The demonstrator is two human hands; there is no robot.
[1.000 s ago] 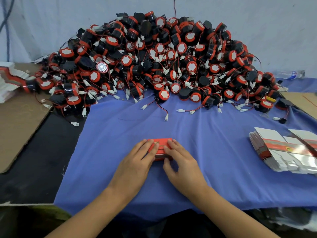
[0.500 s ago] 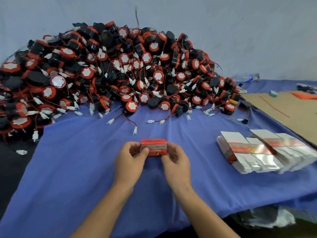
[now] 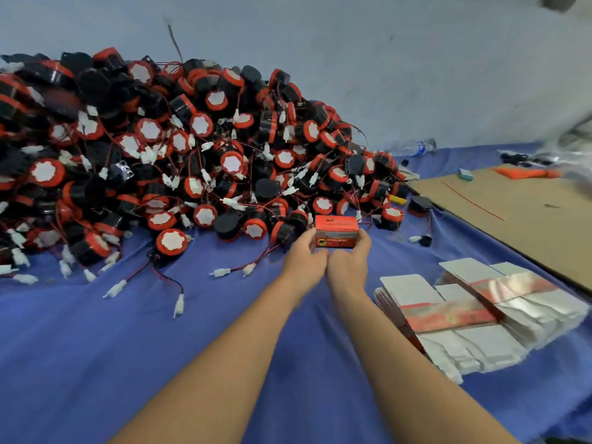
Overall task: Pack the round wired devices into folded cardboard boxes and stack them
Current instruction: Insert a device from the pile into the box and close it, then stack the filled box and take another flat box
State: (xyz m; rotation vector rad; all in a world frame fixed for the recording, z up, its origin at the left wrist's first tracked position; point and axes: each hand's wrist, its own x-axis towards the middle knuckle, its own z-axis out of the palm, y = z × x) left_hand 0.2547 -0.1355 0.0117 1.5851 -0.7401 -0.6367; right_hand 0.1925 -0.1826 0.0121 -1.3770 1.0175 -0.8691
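A small closed red cardboard box [image 3: 336, 231] is held up between both hands, above the blue cloth [image 3: 96, 331] near the pile's right end. My left hand [image 3: 304, 256] grips its left end and my right hand [image 3: 350, 261] grips its right end. A big pile of round black-and-red wired devices [image 3: 179, 155] with white connectors fills the back left. Flat unfolded boxes [image 3: 474, 312], white with a red band, lie stacked in a fan to the right of my arms.
A brown cardboard sheet [image 3: 512, 213] lies at the right, with an orange item [image 3: 525, 172] and a small teal block [image 3: 465, 174] on it. A plastic bottle [image 3: 413, 147] lies by the grey wall. Loose wires with connectors [image 3: 179, 302] trail onto the cloth.
Both hands have lifted the red box off the cloth and carried it forward and to the right, towards the pile's right end. The view has swung right.
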